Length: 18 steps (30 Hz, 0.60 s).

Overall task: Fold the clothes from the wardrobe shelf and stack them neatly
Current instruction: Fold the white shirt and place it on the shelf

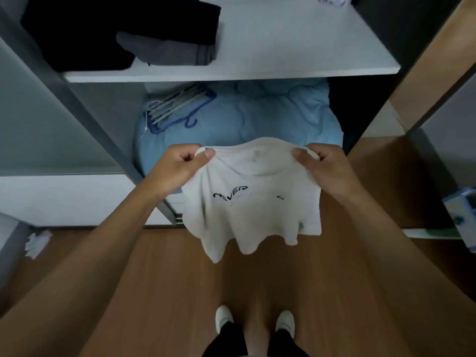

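Observation:
A white T-shirt (252, 202) with black lettering hangs in the air in front of the wardrobe, its hem dangling above the wooden floor. My left hand (177, 166) pinches its upper left edge, and my right hand (324, 166) pinches the upper right edge, so the shirt is spread between them. On the white wardrobe shelf (296, 47) above lie a folded black garment (103, 29) and a folded grey garment (170, 50) resting against it.
Under the shelf a light blue duvet (257, 117) fills the compartment, with a bundle of hangers (177, 104) on it. A grey upright panel (85, 106) stands to the left. A blue and white box (463, 215) sits at the right edge. My feet (255, 320) stand on the wooden floor.

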### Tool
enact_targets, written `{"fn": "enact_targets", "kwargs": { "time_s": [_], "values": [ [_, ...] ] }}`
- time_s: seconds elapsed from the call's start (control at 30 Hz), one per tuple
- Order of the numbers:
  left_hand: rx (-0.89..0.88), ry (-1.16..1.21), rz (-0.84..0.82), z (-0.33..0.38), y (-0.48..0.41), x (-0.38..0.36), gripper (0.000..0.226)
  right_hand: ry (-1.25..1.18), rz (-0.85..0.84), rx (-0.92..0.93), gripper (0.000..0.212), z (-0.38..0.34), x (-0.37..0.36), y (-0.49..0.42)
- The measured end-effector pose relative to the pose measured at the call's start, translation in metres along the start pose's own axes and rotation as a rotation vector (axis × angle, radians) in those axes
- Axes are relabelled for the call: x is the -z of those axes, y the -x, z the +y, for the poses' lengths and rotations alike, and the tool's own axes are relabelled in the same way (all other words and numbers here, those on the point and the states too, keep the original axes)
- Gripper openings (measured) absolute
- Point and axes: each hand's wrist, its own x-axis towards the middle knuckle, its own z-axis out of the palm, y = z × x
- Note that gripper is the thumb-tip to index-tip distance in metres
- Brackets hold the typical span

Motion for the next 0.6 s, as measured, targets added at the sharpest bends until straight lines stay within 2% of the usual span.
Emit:
{"fn": "enact_targets", "kwargs": {
  "time_s": [0.07, 0.17, 0.2, 0.27, 0.33, 0.4, 0.5, 0.6],
  "values": [
    [-0.059, 0.059, 0.135, -0.003, 0.000, -0.012, 0.047, 0.005, -0.072, -0.102, 0.051, 0.012, -0.012, 0.016],
    [-0.070, 0.059, 0.263, -0.015, 0.001, -0.016, 0.051, 0.188, -0.317, -0.258, 0.047, 0.029, -0.025, 0.039],
    [-0.069, 0.015, 0.264, -0.022, 0.002, -0.015, 0.051, 0.231, -0.302, -0.271, 0.045, 0.032, -0.028, 0.042],
    [-0.081, -0.104, 0.293, -0.033, 0.004, -0.010, 0.048, 0.200, -0.079, -0.270, 0.044, 0.033, -0.031, 0.044],
    [-0.134, -0.241, 0.351, -0.040, 0.006, -0.005, 0.045, 0.089, 0.196, -0.248, 0.044, 0.030, -0.036, 0.044],
    [-0.165, -0.265, 0.365, -0.043, 0.007, -0.003, 0.039, -0.091, 0.319, -0.282, 0.046, 0.023, -0.045, 0.047],
    [-0.081, -0.013, 0.261, -0.052, 0.014, -0.005, 0.034, -0.250, 0.266, -0.321, 0.036, 0.011, -0.064, 0.054],
    [0.018, -0.055, 0.041, -0.081, 0.029, -0.013, 0.031, -0.249, 0.182, -0.287, 0.042, 0.002, -0.081, 0.059]
  ]
}}
